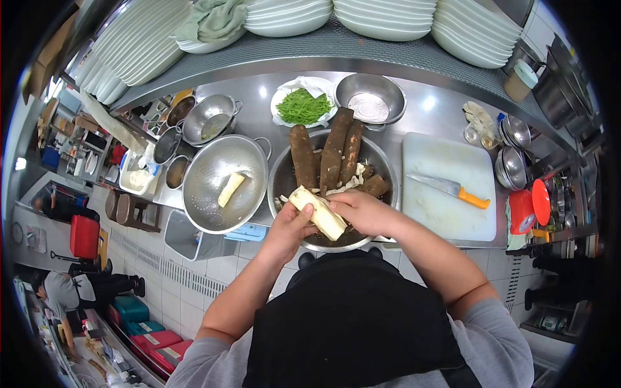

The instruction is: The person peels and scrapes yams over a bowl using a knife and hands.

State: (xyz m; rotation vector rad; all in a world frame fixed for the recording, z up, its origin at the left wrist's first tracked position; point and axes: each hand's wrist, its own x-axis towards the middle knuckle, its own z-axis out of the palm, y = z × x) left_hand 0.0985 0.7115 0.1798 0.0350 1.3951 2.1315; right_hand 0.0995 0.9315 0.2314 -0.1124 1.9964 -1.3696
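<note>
My left hand [291,223] is wrapped round a thick, pale yellow peeled root [321,216], which slants over the near side of a large steel bowl [279,171]. My right hand [362,210] is closed against the root's right side, thumb on it; its other fingertips are partly hidden. Behind the hands, several long roots with rough brown skin [336,149] stand tilted in the bowl. Pale peel scraps [352,181] lie among them. To the left, a steel colander [207,178] holds one peeled piece [231,189].
A white cutting board [446,216] on the right carries a yellow-handled knife [446,185]. Behind the bowl are a plate of green stalks [303,106] and a steel basin [381,90]. A shelf [284,63] stacked with plates crosses above. Another person [65,294] is far left.
</note>
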